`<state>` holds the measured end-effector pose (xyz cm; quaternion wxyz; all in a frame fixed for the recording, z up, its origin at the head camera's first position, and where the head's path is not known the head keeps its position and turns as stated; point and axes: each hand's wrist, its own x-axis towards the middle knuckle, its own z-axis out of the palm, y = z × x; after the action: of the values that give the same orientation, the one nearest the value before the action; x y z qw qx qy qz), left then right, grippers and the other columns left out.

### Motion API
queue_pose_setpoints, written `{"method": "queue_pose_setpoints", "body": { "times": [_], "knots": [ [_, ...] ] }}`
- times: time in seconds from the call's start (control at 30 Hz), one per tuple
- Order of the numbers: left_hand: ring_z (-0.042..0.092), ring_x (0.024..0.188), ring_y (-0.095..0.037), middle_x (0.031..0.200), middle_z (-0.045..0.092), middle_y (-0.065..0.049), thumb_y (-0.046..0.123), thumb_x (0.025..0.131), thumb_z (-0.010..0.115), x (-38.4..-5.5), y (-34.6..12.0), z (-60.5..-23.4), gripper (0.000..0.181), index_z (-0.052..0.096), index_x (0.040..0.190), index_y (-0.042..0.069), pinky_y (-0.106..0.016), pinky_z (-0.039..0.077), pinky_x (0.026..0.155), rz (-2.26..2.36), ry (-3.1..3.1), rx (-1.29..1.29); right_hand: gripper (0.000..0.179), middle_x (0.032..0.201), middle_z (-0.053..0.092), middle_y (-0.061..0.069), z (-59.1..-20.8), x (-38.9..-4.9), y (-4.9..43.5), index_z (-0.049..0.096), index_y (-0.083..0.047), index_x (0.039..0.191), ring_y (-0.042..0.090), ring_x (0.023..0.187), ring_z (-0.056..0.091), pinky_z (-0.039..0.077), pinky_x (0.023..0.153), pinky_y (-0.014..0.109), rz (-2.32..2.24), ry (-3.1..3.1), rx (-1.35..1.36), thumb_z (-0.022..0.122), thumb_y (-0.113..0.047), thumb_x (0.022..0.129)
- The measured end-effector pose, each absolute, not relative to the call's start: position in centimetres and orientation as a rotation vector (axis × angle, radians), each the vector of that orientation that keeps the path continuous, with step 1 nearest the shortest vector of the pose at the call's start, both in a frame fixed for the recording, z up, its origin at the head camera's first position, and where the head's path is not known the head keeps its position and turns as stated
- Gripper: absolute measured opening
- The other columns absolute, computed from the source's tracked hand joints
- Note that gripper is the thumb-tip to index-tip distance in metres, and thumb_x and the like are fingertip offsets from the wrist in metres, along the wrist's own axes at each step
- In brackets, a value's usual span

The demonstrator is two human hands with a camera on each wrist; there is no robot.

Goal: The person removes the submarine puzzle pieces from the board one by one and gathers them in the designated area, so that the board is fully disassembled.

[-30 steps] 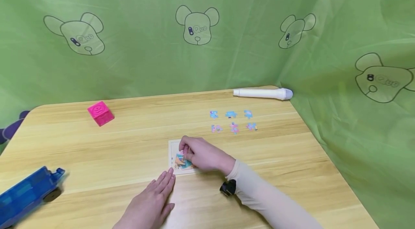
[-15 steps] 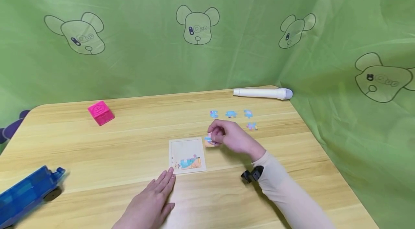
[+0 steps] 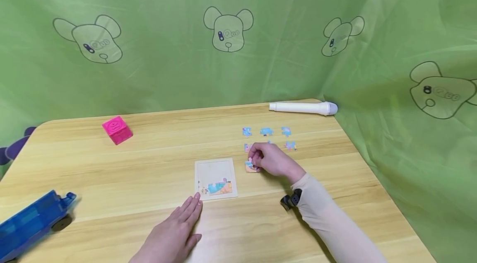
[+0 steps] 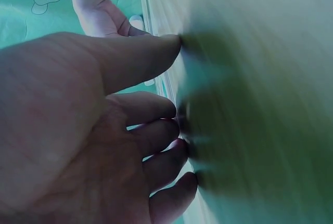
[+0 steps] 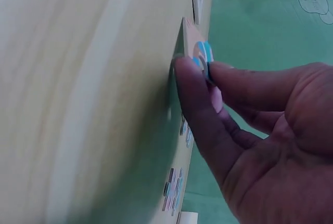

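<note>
My right hand (image 3: 275, 161) pinches a puzzle piece (image 3: 250, 167) between thumb and fingers, just right of the puzzle tray. In the right wrist view, this puzzle piece stands tilted with an edge close to the tabletop. The pale square puzzle tray (image 3: 214, 170) has joined pieces (image 3: 220, 187) along its lower side, teal and orange; its upper part is bare. My left hand (image 3: 172, 230) lies with straight fingers on the table, fingertips at the tray's lower left corner. Loose puzzle pieces (image 3: 266, 131) lie in two rows beyond my right hand, which partly covers the nearer row.
On the wooden table (image 3: 156, 176), a pink cube (image 3: 117, 130) sits at the back left and a blue toy vehicle (image 3: 33, 221) at the left edge. A white toy microphone (image 3: 302, 107) lies along the back right edge. Green curtains (image 3: 160, 68) hang behind and to the right.
My right hand has carried the puzzle piece off the tray to the right, uncovering the joined pieces; over the last half second it shifted slightly right and nearer. The left hand has stayed put.
</note>
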<state>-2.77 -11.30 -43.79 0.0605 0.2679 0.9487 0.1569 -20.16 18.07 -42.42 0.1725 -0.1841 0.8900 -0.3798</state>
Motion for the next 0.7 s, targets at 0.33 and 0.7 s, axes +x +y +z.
{"method": "queue_pose_setpoints", "body": {
  "times": [0.33, 0.7],
  "knots": [
    [0.034, 0.140, -0.031, 0.157, 0.029, -0.016, 0.029, 0.093, 0.067, -2.76, -11.47, -43.87, 0.068, 0.040, 0.147, -0.003, -0.047, 0.036, 0.108, 0.499, 2.865, 0.818, 0.015, 0.077, 0.057, 0.007, -42.55, -20.47, 17.76, 0.061, -0.003, 0.093, 0.018, 0.060, 0.056, 0.051, 0.056, 0.030, -0.992, 2.535, -0.470, 0.055, 0.011, 0.090],
    [0.033, 0.140, -0.031, 0.157, 0.028, -0.015, 0.030, 0.093, 0.067, -2.89, -11.52, -43.82, 0.068, 0.040, 0.147, -0.003, -0.047, 0.036, 0.109, 0.508, 2.845, 0.817, 0.003, 0.085, 0.058, 0.002, -42.24, -20.34, 17.54, 0.062, -0.006, 0.098, 0.017, 0.077, 0.054, 0.048, 0.071, 0.032, -0.841, 2.671, -0.465, 0.060, -0.007, 0.097]
  ]
}}
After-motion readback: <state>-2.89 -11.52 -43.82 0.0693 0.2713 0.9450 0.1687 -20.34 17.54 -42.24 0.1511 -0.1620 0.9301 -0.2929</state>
